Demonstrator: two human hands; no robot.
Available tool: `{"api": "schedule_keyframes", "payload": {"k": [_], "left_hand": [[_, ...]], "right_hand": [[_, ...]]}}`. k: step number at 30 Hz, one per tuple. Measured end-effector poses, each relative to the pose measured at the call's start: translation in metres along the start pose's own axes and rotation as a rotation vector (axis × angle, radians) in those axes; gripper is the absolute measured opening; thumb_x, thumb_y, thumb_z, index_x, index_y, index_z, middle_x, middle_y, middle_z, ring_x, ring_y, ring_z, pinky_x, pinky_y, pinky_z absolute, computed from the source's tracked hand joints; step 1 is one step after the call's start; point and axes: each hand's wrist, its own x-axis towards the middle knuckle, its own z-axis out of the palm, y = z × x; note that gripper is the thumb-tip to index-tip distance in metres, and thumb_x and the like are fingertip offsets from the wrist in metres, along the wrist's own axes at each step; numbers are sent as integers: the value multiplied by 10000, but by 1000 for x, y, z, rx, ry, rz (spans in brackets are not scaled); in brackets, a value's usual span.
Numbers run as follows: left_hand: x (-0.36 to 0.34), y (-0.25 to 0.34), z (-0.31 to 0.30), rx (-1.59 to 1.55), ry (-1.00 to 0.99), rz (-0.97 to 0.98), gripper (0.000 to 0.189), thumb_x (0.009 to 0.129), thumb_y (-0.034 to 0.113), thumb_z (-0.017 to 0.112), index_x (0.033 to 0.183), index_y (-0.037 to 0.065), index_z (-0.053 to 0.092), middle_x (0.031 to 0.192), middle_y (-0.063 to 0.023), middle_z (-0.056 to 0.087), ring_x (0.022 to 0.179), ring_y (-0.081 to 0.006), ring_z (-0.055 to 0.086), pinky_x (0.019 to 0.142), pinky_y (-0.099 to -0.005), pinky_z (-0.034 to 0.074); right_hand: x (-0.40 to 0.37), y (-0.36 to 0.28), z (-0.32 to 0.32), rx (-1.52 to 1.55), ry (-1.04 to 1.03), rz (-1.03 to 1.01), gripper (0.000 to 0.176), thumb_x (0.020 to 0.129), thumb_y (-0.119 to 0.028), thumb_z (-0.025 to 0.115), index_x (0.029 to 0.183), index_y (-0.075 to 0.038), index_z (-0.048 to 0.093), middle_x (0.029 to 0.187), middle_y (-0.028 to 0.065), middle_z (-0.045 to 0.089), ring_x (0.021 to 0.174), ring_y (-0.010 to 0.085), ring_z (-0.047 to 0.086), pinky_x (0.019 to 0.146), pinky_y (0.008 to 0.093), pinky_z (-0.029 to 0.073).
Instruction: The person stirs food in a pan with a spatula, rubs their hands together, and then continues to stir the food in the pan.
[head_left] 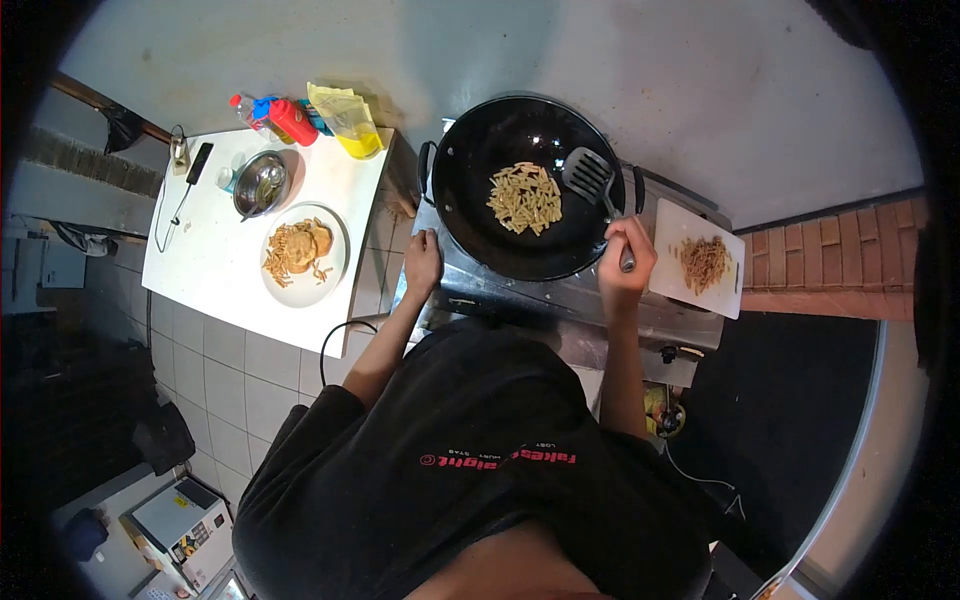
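Observation:
A large black wok (pixel 468 235) with two side handles sits on the metal stove (pixel 462 290). Light-brown cut pieces of food (pixel 526 199) lie in a heap at its middle. My right hand (pixel 627 262) is closed around the handle of a slotted spatula (pixel 587 174), whose head is over the wok's right side, apart from the heap. My left hand (pixel 422 262) rests at the stove's front left corner, below the wok's left handle, its fingers curled in against the metal edge.
Right of the wok, a white cutting board (pixel 722 290) bears browner cut pieces (pixel 703 263). On the white table (pixel 190 270) at left stand a plate of food (pixel 335 270), a metal bowl (pixel 243 200), a red squeeze bottle (pixel 293 122) and a yellow pouch (pixel 350 118). A wall rises behind.

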Motion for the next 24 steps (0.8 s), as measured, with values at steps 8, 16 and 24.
{"api": "schedule_keyframes", "payload": {"k": [8,16,24], "left_hand": [[14,-17,8,-187,-4,-134,446,975,356,447,964,-42,648,977,-288,655,965,-449,620,861,-486,458],[125,-82,-11,224,39,-90,468,947,405,463,988,-2,691,1020,-264,676,982,-433,645,855,-492,497],[134,-49,-10,299,68,-112,492,941,427,457,1023,-10,668,1038,-272,664,1003,-427,634,881,-502,487]], "right_hand": [[-17,1,-7,10,26,117,104,819,105,442,773,27,493,696,89,498,629,170,512,603,261,386],[-27,-6,-17,34,21,128,106,812,106,441,776,21,493,704,85,487,653,168,513,614,267,388],[-18,-16,-11,-32,22,49,112,806,113,439,785,29,511,707,119,478,609,220,505,561,293,375]]}}
